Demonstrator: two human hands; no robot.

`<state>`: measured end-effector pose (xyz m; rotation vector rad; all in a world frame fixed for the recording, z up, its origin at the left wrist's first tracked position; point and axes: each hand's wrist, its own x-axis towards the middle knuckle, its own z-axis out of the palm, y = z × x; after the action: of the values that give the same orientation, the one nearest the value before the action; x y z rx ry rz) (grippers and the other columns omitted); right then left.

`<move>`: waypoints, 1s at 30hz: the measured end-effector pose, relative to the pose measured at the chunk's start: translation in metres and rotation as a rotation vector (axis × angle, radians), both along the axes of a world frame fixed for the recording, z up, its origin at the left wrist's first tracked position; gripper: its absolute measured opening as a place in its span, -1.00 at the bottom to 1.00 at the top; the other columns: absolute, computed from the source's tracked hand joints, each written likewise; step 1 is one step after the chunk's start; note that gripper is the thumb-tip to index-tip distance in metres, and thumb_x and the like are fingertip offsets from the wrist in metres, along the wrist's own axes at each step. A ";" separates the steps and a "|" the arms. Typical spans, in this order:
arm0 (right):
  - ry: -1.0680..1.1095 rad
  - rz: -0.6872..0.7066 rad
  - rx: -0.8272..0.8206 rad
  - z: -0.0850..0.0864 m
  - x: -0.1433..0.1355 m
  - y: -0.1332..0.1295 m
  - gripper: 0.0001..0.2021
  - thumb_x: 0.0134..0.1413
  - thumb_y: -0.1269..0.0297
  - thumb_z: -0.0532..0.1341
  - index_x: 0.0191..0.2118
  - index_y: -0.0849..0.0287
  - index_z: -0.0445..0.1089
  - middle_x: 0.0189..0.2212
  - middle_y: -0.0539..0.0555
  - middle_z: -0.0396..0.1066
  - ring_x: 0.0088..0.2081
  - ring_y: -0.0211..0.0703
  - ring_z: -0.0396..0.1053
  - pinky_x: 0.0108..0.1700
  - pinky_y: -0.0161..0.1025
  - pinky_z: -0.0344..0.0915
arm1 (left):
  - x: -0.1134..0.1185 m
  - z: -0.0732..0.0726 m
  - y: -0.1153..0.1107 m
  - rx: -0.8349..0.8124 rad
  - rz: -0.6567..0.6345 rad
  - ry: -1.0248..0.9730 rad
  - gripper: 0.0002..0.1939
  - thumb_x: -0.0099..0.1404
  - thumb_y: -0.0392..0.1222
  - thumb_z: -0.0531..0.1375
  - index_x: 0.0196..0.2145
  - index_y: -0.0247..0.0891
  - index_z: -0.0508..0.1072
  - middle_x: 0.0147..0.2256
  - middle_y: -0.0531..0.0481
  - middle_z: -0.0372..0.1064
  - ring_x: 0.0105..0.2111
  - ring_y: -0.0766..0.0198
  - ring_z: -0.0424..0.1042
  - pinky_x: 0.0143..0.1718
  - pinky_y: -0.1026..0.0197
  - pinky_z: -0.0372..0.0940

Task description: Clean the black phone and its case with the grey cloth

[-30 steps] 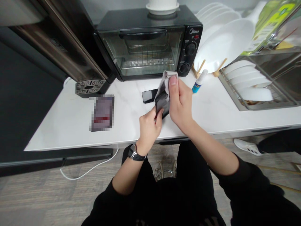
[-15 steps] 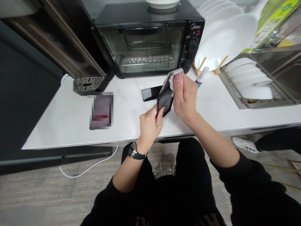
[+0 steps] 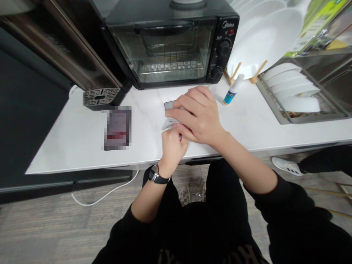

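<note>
My left hand [image 3: 173,145], a watch on its wrist, is closed around a flat black phone [image 3: 180,136]. Only a small dark bit of the phone shows between the hands. Over it lies my right hand [image 3: 196,115], its fingers curved around and pressing a thin grey-white cloth [image 3: 169,123], whose edge sticks out to the left. Behind the fingers, a corner of a glossy dark rectangular slab [image 3: 169,105] on the counter peeks out. A small spray bottle [image 3: 230,96] with a blue label and white cap stands right of my right hand.
A black toaster oven [image 3: 167,55] stands at the back of the white counter [image 3: 74,146]. To the left are a blurred-out dark item [image 3: 118,128] and a machine's drip tray [image 3: 100,98]. White plates [image 3: 264,40] and a dish basin [image 3: 280,117] occupy the right. Another person's shoe [image 3: 286,165] shows below.
My right hand has come down and left with the cloth, covering the phone that was in plain view. The spray bottle is now uncovered, while the slab behind is mostly hidden.
</note>
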<state>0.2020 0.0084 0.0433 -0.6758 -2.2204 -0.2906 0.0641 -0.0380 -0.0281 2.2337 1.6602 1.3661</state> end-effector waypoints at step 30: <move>0.239 -0.395 -0.337 -0.061 0.024 -0.057 -0.64 0.52 0.19 -0.04 0.13 0.07 0.45 0.15 0.07 0.50 0.37 0.03 0.24 0.50 0.29 -0.14 | -0.021 -0.001 -0.025 -0.212 -0.133 0.049 -0.80 0.50 -0.20 0.17 -0.06 -0.23 0.59 -0.30 -0.05 0.64 -0.40 0.27 0.58 -0.31 0.27 0.39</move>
<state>0.2257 -0.0483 -0.0177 -1.2682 -1.9121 -0.0228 0.0429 -0.0630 -0.0294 2.2259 1.5560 1.0605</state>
